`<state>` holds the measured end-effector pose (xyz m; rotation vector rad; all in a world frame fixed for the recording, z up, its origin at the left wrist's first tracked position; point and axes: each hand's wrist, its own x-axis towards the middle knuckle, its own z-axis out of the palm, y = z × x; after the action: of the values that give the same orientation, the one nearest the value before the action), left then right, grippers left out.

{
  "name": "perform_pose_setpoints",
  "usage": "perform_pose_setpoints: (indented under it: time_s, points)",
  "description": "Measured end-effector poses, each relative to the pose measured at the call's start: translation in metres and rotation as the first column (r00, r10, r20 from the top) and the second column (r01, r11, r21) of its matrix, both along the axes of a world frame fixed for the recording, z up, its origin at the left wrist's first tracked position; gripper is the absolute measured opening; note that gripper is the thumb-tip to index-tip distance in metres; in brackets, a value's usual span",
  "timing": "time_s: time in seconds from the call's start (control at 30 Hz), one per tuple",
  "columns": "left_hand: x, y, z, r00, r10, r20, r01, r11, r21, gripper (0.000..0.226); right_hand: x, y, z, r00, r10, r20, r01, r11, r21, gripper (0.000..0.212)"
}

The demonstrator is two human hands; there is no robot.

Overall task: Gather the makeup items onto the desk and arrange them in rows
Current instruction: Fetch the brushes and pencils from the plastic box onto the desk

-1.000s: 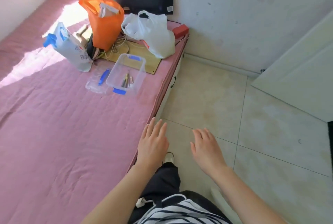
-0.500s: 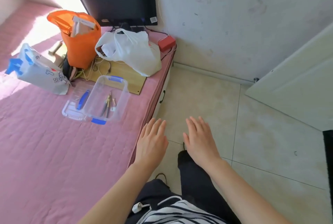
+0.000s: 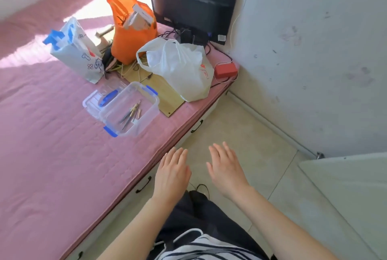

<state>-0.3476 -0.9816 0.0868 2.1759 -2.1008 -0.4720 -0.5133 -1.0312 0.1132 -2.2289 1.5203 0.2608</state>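
A clear plastic box (image 3: 146, 118) with blue latches sits on the pink bed cover (image 3: 52, 155), and a few thin makeup pencils (image 3: 130, 114) lie in it. Its clear lid (image 3: 94, 102) with a blue handle lies just left of it. My left hand (image 3: 172, 173) hovers with straight fingers over the bed's right edge, holding nothing. My right hand (image 3: 225, 168) is held flat over the floor beside it, also holding nothing. Both hands are well short of the box.
Behind the box stand a white-and-blue paper bag (image 3: 77, 50), an orange bag (image 3: 132, 33), a white plastic bag (image 3: 180, 69) on a wooden board (image 3: 165, 100), a red box (image 3: 225, 70) and a black monitor (image 3: 190, 6). Tiled floor (image 3: 240, 134) lies right; a white door (image 3: 351, 197) stands there.
The view has swung so the box and bags sit more central and nearer. Both hands stay flat and empty, close together in front of me.
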Motion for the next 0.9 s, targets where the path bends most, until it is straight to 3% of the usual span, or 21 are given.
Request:
perform_pose_setpoints:
  time_s: [0.3, 0.57, 0.77, 0.9]
  points:
    - [0.041, -0.035, -0.012, 0.970, 0.238, 0.055, -0.241, 0.969, 0.052, 0.045, 0.049, -0.073, -0.009, 0.981, 0.195, 0.021, -0.195, 0.981, 0.015, 0.054]
    - [0.115, -0.068, -0.030, 0.937, 0.348, 0.023, -0.348, 0.930, 0.113, 0.044, 0.130, -0.135, -0.027, 0.932, 0.364, -0.002, -0.364, 0.931, -0.007, 0.054]
    - [0.175, -0.095, -0.040, 0.930, 0.366, -0.020, -0.364, 0.929, 0.066, 0.025, 0.191, -0.170, -0.044, 0.889, 0.456, 0.025, -0.456, 0.890, -0.005, 0.054]
    - [0.202, -0.114, -0.052, 0.907, 0.421, -0.022, -0.416, 0.901, 0.122, 0.030, 0.226, -0.195, -0.061, 0.860, 0.508, 0.047, -0.509, 0.861, 0.012, 0.051]
